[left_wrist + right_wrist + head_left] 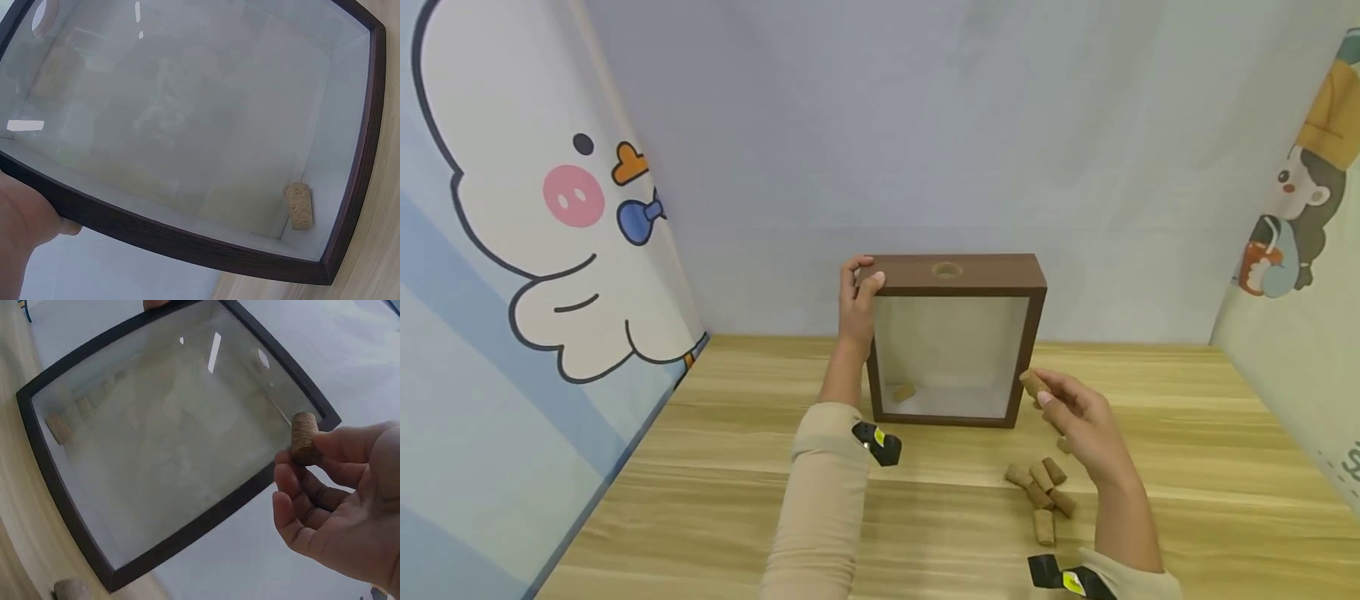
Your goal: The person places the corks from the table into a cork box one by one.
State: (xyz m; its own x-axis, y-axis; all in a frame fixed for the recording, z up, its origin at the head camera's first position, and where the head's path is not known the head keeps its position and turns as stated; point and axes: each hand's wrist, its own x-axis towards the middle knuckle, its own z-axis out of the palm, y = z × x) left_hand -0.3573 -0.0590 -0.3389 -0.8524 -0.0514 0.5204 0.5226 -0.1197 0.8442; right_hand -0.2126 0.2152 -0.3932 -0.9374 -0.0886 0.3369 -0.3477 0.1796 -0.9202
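A dark brown wooden shadow box [1033, 333] with a clear front stands upright on the table, a round hole [947, 270] in its top. One cork [904, 392] lies inside, at the bottom left. My left hand [857, 304] grips the box's upper left corner, thumb in front and fingers over the top. Between thumb and fingers, my right hand [1086, 425] pinches another cork [304, 439], held beside the box's right edge. In the left wrist view the inner cork [299, 206] shows clearly through the front pane.
Several loose corks [1041, 492] lie in a cluster on the wooden table [737, 500], in front and to the right of the box. One more cork [1063, 445] is partly hidden by the right hand. Behind hangs a pale curtain [887, 125], with printed cloths at both sides.
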